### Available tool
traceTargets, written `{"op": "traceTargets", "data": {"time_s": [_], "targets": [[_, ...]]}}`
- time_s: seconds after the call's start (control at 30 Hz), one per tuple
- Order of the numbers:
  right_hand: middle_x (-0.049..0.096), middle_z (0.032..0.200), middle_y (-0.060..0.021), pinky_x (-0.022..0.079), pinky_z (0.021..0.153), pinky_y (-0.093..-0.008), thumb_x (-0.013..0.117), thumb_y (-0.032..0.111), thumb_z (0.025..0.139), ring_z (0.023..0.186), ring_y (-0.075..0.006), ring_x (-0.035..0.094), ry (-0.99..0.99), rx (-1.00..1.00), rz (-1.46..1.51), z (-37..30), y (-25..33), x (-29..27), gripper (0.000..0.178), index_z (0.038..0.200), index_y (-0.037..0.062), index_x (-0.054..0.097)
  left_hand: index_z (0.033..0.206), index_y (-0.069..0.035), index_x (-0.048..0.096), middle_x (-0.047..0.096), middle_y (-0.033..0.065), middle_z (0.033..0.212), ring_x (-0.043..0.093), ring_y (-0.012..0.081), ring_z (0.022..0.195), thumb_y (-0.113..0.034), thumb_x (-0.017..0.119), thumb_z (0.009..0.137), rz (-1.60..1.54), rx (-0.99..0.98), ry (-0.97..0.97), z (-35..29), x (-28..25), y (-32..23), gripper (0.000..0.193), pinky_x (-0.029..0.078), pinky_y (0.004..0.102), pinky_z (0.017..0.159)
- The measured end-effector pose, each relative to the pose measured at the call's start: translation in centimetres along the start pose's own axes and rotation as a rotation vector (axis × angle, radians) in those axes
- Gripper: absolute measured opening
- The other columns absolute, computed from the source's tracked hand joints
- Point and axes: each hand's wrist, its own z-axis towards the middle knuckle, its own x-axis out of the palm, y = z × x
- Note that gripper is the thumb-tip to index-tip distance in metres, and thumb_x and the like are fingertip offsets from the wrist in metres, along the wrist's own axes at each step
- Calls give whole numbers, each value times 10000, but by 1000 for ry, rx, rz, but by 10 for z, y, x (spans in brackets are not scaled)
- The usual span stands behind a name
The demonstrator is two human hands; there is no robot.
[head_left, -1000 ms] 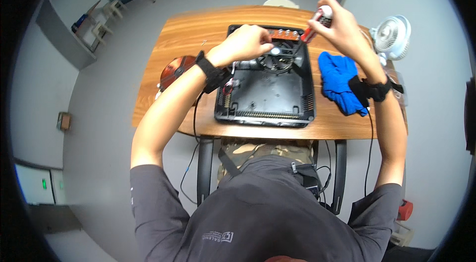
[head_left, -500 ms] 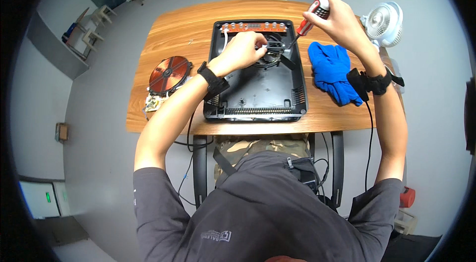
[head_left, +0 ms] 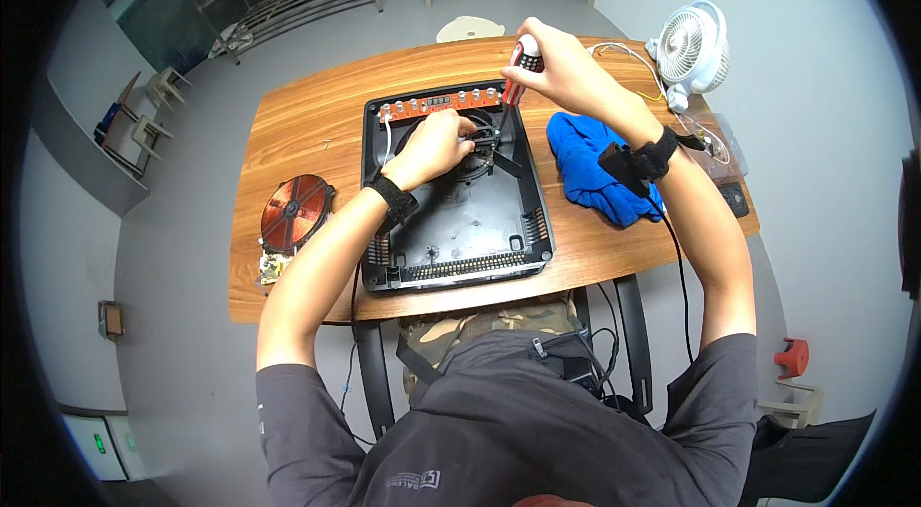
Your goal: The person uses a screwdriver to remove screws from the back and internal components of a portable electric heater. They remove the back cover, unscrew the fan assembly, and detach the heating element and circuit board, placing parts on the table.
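A black plastic housing (head_left: pixel 451 229), shaped like an open shallow tray, lies on the wooden table before me. Near its far end sits a black cooling fan (head_left: pixel 487 138), partly covered by my fingers. My left hand (head_left: pixel 436 148) reaches over the housing, its thumb and fingers curled together at the fan; whatever they pinch is hidden. In my right hand (head_left: pixel 566 72) is a red and white screwdriver (head_left: pixel 514 91), held nearly upright by the handle. Its shaft points down at the fan's right side; tip contact is too small to tell. An orange circuit board (head_left: pixel 413 108) lines the housing's far edge.
A round copper coil (head_left: pixel 295 210) lies left of the housing, beside a small circuit board (head_left: pixel 275 267). To the right are a crumpled blue cloth (head_left: pixel 595 176), a white desk fan (head_left: pixel 691 47) and cables. The table's edge (head_left: pixel 460 294) runs close to my lap.
The whole view has shifted, so the table appears lower and further left. My right hand has brought the screwdriver from a slant to nearly upright. My left hand stays at the fan.
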Motion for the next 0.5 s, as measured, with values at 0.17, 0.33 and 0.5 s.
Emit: {"op": "traceTargets", "data": {"time_s": [0.17, 0.33, 0.5], "targets": [[663, 906, -182, 538, 762, -391, 790, 230, 885, 842, -295, 674, 31, -18, 0, 6, -1, 7, 384, 1031, -13, 531, 1037, 12, 758, 665, 190, 1082, 672, 359, 1053, -100, 711, 867, 73, 50, 25, 2, 6, 8, 209, 525, 416, 963], [642, 899, -198, 522, 759, -414, 786, 265, 888, 837, -338, 648, 46, -40, -36, 7, 1, 12, 405, 1018, -17, 526, 1024, -13, 769, 614, 158, 1049, 656, 348, 1018, -82, 703, 870, 106, 83, 26, -1, 10, 8, 181, 526, 409, 946], [641, 903, -202, 523, 761, -419, 785, 267, 888, 837, -341, 646, 56, -40, -36, 9, -1, 13, 403, 1010, -18, 527, 1083, -18, 765, 606, 156, 1097, 639, 333, 1050, -102, 717, 882, 125, 57, 74, -1, 8, 5, 224, 511, 402, 965]]}}
